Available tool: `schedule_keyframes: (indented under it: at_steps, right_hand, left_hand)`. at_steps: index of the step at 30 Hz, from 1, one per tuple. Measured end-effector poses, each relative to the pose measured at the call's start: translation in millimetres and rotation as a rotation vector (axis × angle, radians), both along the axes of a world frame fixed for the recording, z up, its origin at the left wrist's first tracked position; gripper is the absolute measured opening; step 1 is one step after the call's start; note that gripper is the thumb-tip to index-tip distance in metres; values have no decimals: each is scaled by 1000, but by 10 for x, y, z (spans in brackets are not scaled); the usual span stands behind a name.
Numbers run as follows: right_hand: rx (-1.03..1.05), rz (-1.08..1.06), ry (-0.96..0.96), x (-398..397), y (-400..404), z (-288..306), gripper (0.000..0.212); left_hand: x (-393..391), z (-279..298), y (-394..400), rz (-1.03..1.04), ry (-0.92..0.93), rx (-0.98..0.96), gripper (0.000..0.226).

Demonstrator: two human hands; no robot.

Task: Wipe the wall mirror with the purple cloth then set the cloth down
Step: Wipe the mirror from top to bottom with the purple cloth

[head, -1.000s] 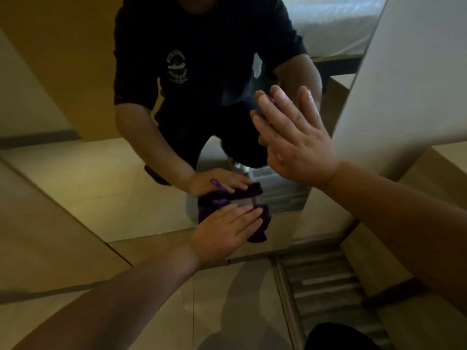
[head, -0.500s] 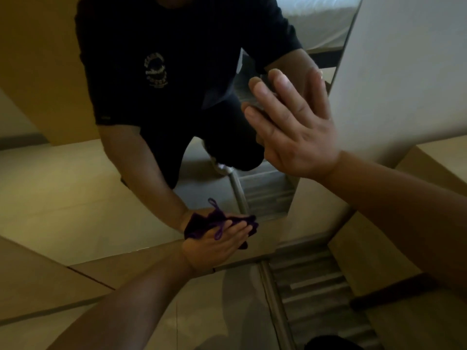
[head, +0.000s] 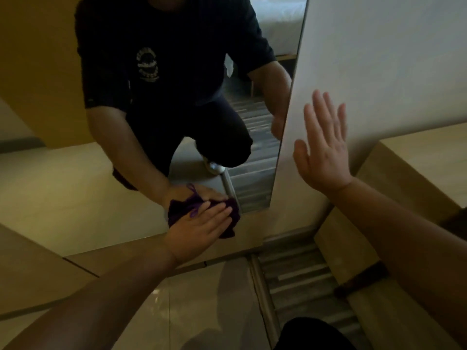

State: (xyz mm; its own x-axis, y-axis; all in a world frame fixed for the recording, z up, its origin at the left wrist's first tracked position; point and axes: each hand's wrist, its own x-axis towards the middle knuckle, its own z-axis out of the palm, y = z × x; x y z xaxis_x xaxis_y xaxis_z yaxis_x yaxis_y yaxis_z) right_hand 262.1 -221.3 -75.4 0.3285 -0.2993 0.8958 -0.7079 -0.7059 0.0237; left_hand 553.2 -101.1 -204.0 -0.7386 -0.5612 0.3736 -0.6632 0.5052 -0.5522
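Observation:
The wall mirror [head: 63, 178] fills the upper left and reaches almost to the floor; it reflects a crouching person in dark clothes. My left hand [head: 199, 231] presses the bunched purple cloth [head: 233, 218] flat against the glass near the mirror's bottom right corner. The hand covers most of the cloth. My right hand [head: 323, 150] is spread flat, fingers up, on the pale wall just right of the mirror's edge, and holds nothing.
A pale wall panel [head: 379, 59] stands right of the mirror. A wooden ledge [head: 417, 160] juts out at the right. Below are glossy floor tiles [head: 202, 311] and a strip of striped carpet [head: 298, 281]. My dark knee [head: 313, 334] shows at the bottom edge.
My right hand has slid off the mirror glass to the right, onto the wall. My left hand stays low on the glass with the cloth, fingers now flatter over it.

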Motion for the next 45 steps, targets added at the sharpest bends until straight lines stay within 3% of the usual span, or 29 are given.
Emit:
schedule_keyframes:
  at_steps: [3,6,10,17,21,28,38,42,45]
  right_hand:
    - [103,-107,99,-59,-187,-182,53]
    - [46,-176,137,-18,-350,-295,58]
    - [-50,-154,107,-74,-483,-337,59]
    - [-125,-141,115,-106,-630,-406,65]
    - [-178,-155,103,-64,-682,-429,75]
    - [-123,-188,164,-110,-564,-370,61]
    - [254,-260,265,-92,-129,-143,64]
    - [391,-313,247,9,18,-99,68]
    - [484,-321,177,143,146,-49,67]
  left_hand:
    - [-378,556,-187,-47,213,-134,37]
    - [-751,926,-457,-80,268,-240,35]
    - [-872,611,-612,-65,72,-283,39]
    - [-673,-504,-506,-3,-232,-126,46]
    - [-601,-579,-486,2,-342,-82,56]
    - [-198,-489,-345,-33,-545,7,55]
    - [928,66,332,127,-621,140,64]
    - [1489,247,760,320,-716,300,63]
    - [1719,358,1116,470,-630,430,60]
